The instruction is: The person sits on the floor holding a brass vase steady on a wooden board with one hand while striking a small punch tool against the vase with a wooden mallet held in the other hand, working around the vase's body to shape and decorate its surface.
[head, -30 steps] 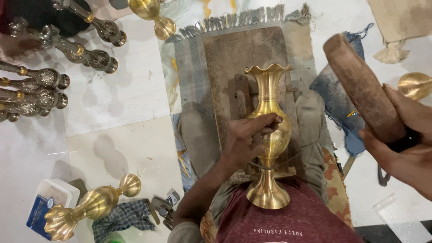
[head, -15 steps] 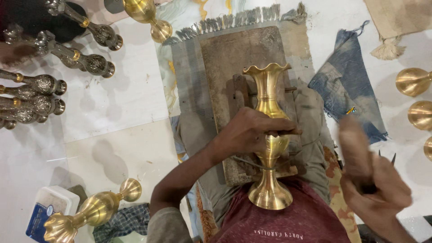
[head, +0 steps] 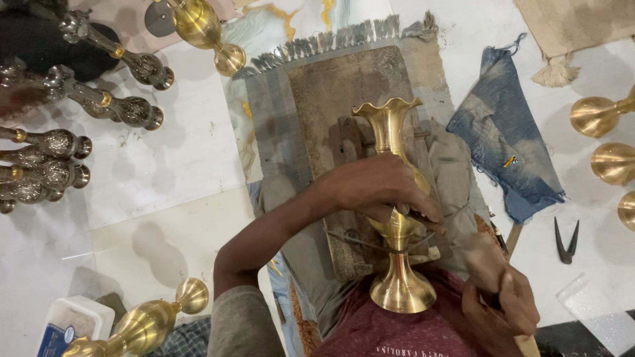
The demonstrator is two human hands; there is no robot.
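A tall brass vase [head: 391, 135] with a frilled mouth lies along my lap, its round foot [head: 402, 291] toward me. My left hand [head: 380, 188] wraps over the vase's belly and pinches a thin metal tool against its neck. My right hand [head: 497, 294] is shut on a thick wooden mallet, blurred, with its head low beside the vase's neck. Under the vase are a worn wooden board [head: 334, 92] and a grey fringed mat [head: 274, 119].
Dark silver-toned vases [head: 99, 106] lie in a row at the left. More brass vases lie at top [head: 198, 26], bottom left [head: 142, 324] and right edge [head: 612, 162]. A blue rag [head: 506, 142], black tongs [head: 565, 239] and a white tub [head: 66, 324] rest on the floor.
My right hand has swung the mallet down from high on the right to beside the vase's neck. The left hand has kept its hold on the vase.
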